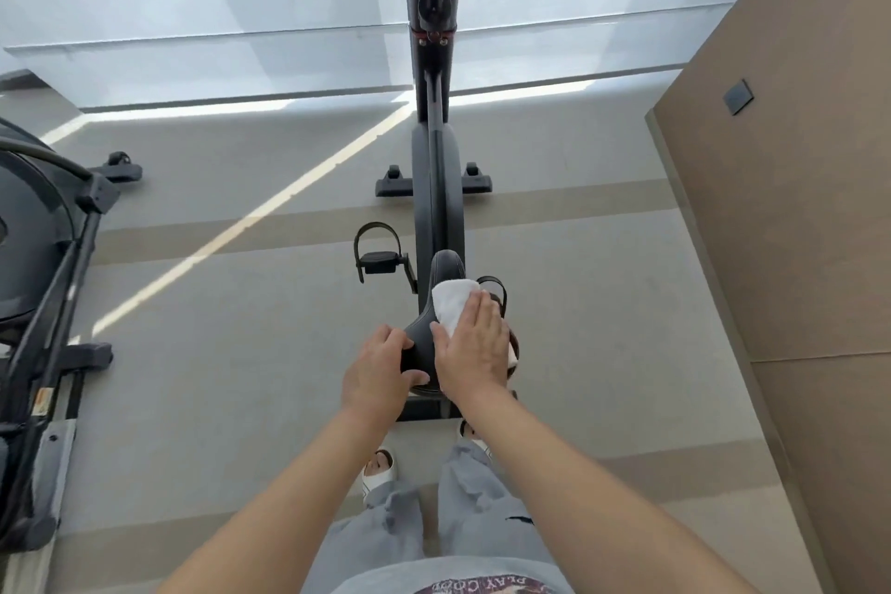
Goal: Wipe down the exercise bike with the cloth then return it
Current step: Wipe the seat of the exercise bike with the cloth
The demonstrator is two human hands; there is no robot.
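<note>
A: What does the cloth [453, 306] look like?

B: White, folded into a thick pad. It lies on the right half of the black saddle [436, 299], toward the narrow front end, with its far edge showing past the fingertips.

A: And the bike [436, 178]?

B: Black frame, running straight away from the person. Pedals with straps sit on either side just ahead of the saddle, and the handlebar crosses the top of the view. It stands on a grey floor [241, 352] with tan stripes.

A: The right hand [475, 347]?

B: Flat, palm down, fingers together and stretched out. It presses the cloth onto the saddle rather than clutching it; the near part of the cloth is hidden under the palm.

A: The left hand [378, 371]?

B: Its grip is curled around the saddle's rear left edge, thumb on top, fingers wrapped under. It holds the saddle only and does not touch the cloth.

A: Anything else nearby?

B: Another machine [43, 304] at the left edge, well apart from the bike.
</note>
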